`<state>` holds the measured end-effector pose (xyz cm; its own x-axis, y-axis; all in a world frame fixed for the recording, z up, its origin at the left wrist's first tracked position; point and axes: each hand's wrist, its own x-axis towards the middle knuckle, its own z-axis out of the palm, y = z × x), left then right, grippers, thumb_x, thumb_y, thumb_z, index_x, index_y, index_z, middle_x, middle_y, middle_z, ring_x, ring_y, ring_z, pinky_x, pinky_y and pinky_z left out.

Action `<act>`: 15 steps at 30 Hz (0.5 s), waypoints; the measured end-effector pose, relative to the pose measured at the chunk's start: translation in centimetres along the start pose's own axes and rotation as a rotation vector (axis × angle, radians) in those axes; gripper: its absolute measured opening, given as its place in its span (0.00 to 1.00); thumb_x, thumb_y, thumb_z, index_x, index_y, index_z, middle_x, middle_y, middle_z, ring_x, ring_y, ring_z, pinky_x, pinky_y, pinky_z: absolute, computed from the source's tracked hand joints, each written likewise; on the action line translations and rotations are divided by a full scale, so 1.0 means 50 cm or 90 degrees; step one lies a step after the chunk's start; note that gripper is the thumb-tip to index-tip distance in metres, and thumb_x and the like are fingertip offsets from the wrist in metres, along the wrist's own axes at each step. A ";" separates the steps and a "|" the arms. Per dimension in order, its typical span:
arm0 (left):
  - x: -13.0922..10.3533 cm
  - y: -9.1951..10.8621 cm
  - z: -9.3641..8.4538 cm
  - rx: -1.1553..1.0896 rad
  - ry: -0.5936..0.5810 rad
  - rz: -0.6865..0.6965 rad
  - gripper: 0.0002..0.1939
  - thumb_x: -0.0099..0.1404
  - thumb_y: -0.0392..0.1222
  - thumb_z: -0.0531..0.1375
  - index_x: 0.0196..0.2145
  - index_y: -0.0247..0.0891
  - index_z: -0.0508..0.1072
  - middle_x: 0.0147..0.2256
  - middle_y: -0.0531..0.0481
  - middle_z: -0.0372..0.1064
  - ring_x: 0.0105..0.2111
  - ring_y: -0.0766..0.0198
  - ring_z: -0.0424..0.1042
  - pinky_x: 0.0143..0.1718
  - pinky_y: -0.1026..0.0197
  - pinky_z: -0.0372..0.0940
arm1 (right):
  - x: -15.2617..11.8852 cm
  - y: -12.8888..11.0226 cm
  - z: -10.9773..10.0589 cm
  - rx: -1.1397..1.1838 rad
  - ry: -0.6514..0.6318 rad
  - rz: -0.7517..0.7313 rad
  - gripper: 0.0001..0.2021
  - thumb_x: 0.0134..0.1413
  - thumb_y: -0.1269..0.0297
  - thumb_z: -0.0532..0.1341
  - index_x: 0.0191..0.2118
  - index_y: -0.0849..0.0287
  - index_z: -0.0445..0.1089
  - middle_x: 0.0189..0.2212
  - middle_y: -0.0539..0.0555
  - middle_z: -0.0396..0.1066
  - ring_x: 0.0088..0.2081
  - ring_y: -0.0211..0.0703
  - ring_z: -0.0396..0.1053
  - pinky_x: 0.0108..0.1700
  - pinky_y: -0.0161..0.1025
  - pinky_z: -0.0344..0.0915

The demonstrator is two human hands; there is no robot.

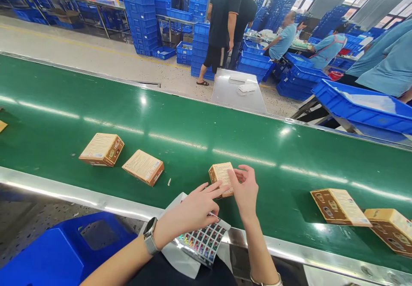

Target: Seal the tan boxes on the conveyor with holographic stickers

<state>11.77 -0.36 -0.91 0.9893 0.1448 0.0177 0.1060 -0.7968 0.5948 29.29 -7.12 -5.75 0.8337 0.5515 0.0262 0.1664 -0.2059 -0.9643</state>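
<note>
A small brown and cream cardboard box (221, 172) sits on the green belt in front of me. Two outstretched fingers of my left hand (201, 204) reach onto its printed top, and the other fingers curl over the edge of a sheet of shiny, holographic square stickers (202, 241). White backing paper (185, 262) hangs below that sheet. My right hand (246, 189) grips the box at its right side, thumb on the top face and fingers bent behind. Whether a loose sticker lies under the fingertips I cannot make out.
More such boxes lie left (101, 148) and right (341, 206) on the conveyor belt (193, 133). A metal rail (96, 196) edges it, with a blue bin (64, 247) lower left. Across stand stacked blue crates (138, 15), a small table (236, 88) and several people.
</note>
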 end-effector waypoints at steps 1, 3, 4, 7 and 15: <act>-0.001 0.003 -0.006 0.007 0.001 0.003 0.07 0.65 0.39 0.64 0.28 0.40 0.76 0.67 0.52 0.56 0.67 0.53 0.54 0.67 0.49 0.47 | 0.007 -0.004 -0.008 -0.007 0.004 -0.002 0.24 0.52 0.50 0.64 0.50 0.59 0.66 0.34 0.56 0.77 0.36 0.49 0.74 0.43 0.46 0.69; -0.008 0.008 -0.026 0.013 0.008 -0.025 0.07 0.67 0.42 0.63 0.31 0.40 0.77 0.60 0.49 0.68 0.60 0.54 0.65 0.62 0.52 0.55 | 0.016 -0.018 -0.027 -0.032 0.010 -0.016 0.26 0.54 0.51 0.62 0.55 0.60 0.64 0.33 0.55 0.77 0.34 0.49 0.74 0.42 0.47 0.69; -0.015 0.011 -0.039 0.011 0.015 -0.060 0.08 0.68 0.43 0.61 0.33 0.41 0.77 0.53 0.49 0.74 0.54 0.55 0.72 0.56 0.55 0.61 | 0.016 -0.027 -0.036 -0.054 0.012 -0.039 0.25 0.56 0.51 0.61 0.55 0.60 0.64 0.35 0.57 0.77 0.36 0.50 0.74 0.43 0.48 0.68; -0.045 0.017 -0.081 0.012 0.045 -0.187 0.11 0.72 0.47 0.57 0.37 0.44 0.78 0.34 0.55 0.80 0.34 0.62 0.77 0.36 0.63 0.62 | -0.010 -0.068 -0.061 -0.117 -0.070 -0.163 0.18 0.60 0.51 0.58 0.50 0.57 0.71 0.43 0.59 0.77 0.44 0.52 0.74 0.47 0.48 0.68; -0.085 0.046 -0.142 -0.010 0.061 -0.284 0.10 0.69 0.48 0.59 0.37 0.44 0.78 0.29 0.56 0.77 0.29 0.63 0.74 0.30 0.64 0.56 | -0.092 -0.139 -0.055 -0.138 -0.458 -0.418 0.10 0.66 0.60 0.58 0.49 0.51 0.71 0.38 0.53 0.76 0.41 0.46 0.73 0.43 0.42 0.71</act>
<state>7.07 1.34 6.11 0.8336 0.5258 -0.1694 0.5174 -0.6355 0.5731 25.73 -10.46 1.54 0.0371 0.9527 0.3015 0.6322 0.2113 -0.7454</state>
